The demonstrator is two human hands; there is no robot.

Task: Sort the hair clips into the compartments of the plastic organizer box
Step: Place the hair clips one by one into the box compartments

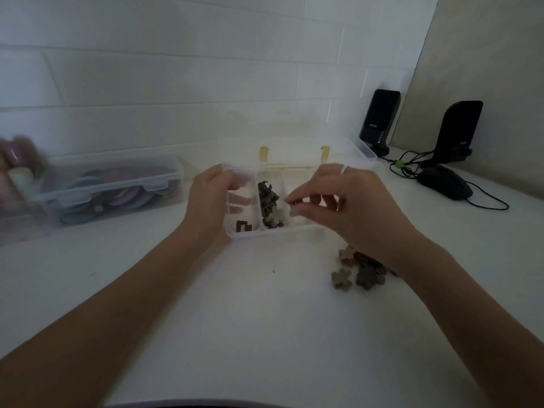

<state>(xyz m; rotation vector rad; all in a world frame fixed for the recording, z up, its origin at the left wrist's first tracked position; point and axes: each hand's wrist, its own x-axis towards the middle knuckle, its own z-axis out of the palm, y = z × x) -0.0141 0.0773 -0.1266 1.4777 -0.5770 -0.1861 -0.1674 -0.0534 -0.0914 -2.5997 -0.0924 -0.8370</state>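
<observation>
Organizer box (pixel 235 234): mid compartment piled w/ flower clips (pixel 269 205); left hand (pixel 206 201) grips wall; right hand (pixel 338 207) pinch narrow, contents unclear.

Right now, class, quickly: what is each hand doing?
Left hand: closed around the left edge of the clear plastic organizer box.
Right hand: fingertips pinched over the box's right compartment, apparently on a small dark hair clip; hard to confirm.

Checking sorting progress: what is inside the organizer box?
Flower clips fill the organizer box's middle compartment; a dark clip lies left. The right hand covers the right compartment.
</observation>
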